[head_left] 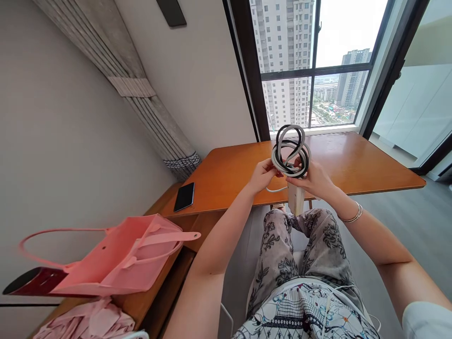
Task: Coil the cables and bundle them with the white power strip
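Note:
A coiled bundle of black and pale grey cable (291, 150) is held up in front of me, over the near part of the wooden table. My left hand (263, 175) pinches the coil at its lower left, with a thin white cord (276, 190) hanging close by. On the other side, my right hand (315, 180) has its fingers closed around the lower right of the loops. Below the coil hangs a long white block (295, 199), perhaps a power strip, partly covered by my right hand. Some fingertips are hidden behind the loops.
On the wooden table (226, 174) lies a dark tablet or phone (184, 197) at the left. A pink bag (116, 259), a dark red object (38, 281) and pink cloth (88, 322) rest on the lower wooden surface. A window (314, 71) stands behind the table.

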### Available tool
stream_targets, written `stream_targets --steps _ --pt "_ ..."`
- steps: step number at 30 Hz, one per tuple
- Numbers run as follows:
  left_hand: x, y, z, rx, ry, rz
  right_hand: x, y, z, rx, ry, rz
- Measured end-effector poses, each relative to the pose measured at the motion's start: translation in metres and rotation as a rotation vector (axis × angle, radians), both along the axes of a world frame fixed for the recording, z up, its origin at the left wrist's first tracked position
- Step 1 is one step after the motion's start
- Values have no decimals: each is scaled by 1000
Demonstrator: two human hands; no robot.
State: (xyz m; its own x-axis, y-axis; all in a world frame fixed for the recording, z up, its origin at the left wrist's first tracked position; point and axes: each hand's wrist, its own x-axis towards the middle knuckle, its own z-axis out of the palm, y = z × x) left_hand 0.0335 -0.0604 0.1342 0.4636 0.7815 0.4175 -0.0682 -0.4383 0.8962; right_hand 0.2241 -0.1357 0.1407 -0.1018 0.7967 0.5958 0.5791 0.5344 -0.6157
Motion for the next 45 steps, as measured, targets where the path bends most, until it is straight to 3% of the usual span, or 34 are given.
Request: stream_targets --steps 4,9,12,16,20,27,32,39,45 --pt "-3 -8 -6 -80 30 -70 5 16 -10 -40 151 20" --pt "-4 -22 -29 -134 156 -46 6 35 -29 -47 421 -20" --pt "3 -33 -39 -118 179 45 3 42 -33 -30 504 -41" --pt "6 -44 -43 -41 197 246 -3 45 -34 -21 516 -70" --pt "-3 -55 -49 -36 253 101 -5 46 -33 13 512 -104" --pt "-16 -59 -84 318 471 125 6 55 -32 17 654 -165" --pt "-17 -51 -98 425 548 151 11 57 -34 -20 741 -175" --pt "-17 -52 -111 409 531 382 10 51 -35 -27 756 -137" --pt "-8 -61 -104 430 558 614 -1 52 -39 51 859 -201"
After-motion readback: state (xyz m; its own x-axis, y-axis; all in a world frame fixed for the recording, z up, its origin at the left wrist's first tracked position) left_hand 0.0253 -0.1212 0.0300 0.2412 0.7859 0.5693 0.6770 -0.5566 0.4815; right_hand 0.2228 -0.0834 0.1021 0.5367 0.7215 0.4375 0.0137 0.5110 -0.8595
